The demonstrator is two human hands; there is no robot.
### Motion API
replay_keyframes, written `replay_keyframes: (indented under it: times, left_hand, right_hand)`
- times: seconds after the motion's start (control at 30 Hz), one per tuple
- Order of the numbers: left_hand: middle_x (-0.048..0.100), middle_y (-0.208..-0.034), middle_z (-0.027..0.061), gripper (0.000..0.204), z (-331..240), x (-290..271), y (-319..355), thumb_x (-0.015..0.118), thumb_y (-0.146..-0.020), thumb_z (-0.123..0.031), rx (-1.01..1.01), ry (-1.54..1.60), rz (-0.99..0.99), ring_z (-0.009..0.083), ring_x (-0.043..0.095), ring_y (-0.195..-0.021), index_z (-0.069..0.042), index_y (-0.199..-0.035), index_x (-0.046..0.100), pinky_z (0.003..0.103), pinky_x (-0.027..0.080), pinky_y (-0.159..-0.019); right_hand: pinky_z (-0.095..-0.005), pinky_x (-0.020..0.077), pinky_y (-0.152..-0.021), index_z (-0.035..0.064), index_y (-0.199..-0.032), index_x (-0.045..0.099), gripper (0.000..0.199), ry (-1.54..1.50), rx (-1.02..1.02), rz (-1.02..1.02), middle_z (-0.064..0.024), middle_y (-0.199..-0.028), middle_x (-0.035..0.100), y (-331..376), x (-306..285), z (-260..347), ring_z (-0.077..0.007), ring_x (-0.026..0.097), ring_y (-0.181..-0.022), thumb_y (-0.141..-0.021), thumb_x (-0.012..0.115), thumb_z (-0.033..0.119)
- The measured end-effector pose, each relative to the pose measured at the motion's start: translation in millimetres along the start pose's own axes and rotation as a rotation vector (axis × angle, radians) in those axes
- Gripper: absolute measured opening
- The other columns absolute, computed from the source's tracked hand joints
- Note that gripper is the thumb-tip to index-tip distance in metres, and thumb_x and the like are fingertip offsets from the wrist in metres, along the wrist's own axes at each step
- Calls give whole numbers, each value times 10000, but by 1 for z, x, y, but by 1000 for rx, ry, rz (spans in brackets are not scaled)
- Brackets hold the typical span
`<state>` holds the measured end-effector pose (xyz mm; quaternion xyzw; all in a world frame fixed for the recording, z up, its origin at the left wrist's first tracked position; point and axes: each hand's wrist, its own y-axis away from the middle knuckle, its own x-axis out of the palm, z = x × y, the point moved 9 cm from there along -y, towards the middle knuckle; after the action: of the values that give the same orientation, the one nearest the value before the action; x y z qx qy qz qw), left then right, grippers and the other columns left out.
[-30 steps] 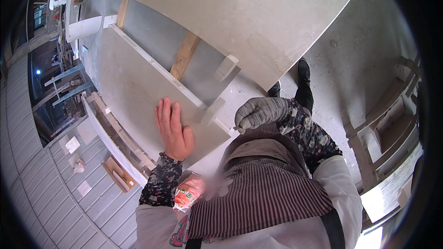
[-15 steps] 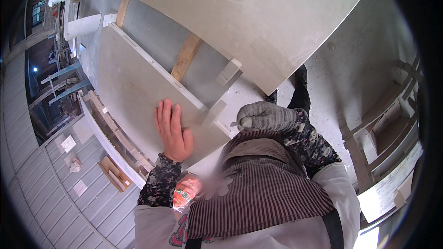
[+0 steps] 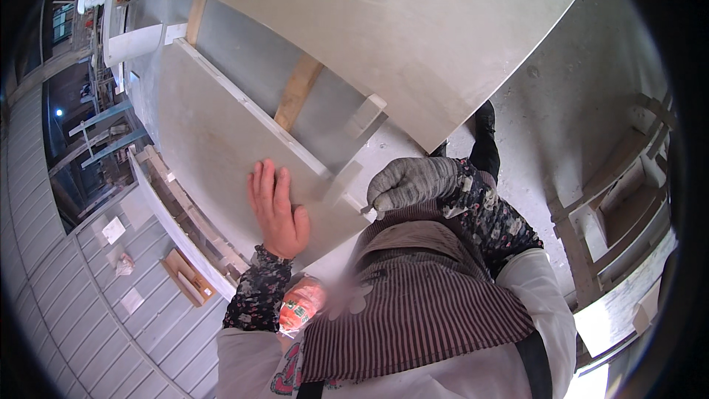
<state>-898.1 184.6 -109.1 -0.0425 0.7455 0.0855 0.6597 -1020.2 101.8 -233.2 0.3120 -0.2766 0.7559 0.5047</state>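
Left hand [image 3: 277, 210], fingers extended, grip wide, lies flat on the grey panel [image 3: 214, 118], presumably steadying it; gloved right hand [image 3: 413, 183] pinches a thin grey piece [image 3: 366, 209] near the panel's corner.

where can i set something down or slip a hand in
The large board shows a broad bare stretch. So does the smaller board, between the left hand and its far end. A hand might fit between the boards, beside the wooden strip. Crowded: the near corner, by the gloved right hand and pale block.

A grey work surface [image 3: 244, 44] carries wooden strips [image 3: 298, 91] and two pale boards [image 3: 214, 125].
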Motion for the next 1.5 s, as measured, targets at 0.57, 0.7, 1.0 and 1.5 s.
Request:
replay_keyframes:
  times: [0.57,0.7,1.0,1.5]
  left_hand:
    - [314,-1577,263,620,0,-2,0,441,-960,-235,-13,28,-23,458,272,-1470,18,-1518,348,614,169,-1193]
    - [321,-1575,263,616,0,-1,0,442,-967,-243,-19,22,-23,459,276,-1468,19,-1517,350,611,170,-1194]
    - [337,-1570,253,599,-1,-3,0,468,-958,-219,-32,27,-56,446,288,-1468,7,-1506,376,603,175,-1198]
    - [340,-1589,184,664,4,-5,2,575,-894,-236,-44,139,-132,395,298,-1473,-73,-1515,405,600,189,-1197]
  right_hand:
    - [-305,501,-714,5,-1098,663,272,-177,-16,-262,-24,-841,669,48,1,-17,-163,642,-811,-1032,596,260]
    - [-376,535,-704,-8,-1081,642,214,660,-211,-724,-149,-800,650,67,25,33,-284,677,-764,-1001,582,181]
    - [-425,540,-566,33,-1037,621,144,928,107,-873,-159,-724,653,65,67,54,-342,671,-628,-959,610,155]
    - [-396,554,-665,-3,-1124,580,234,1016,309,-866,-149,-827,659,49,97,57,-282,669,-720,-978,573,180]
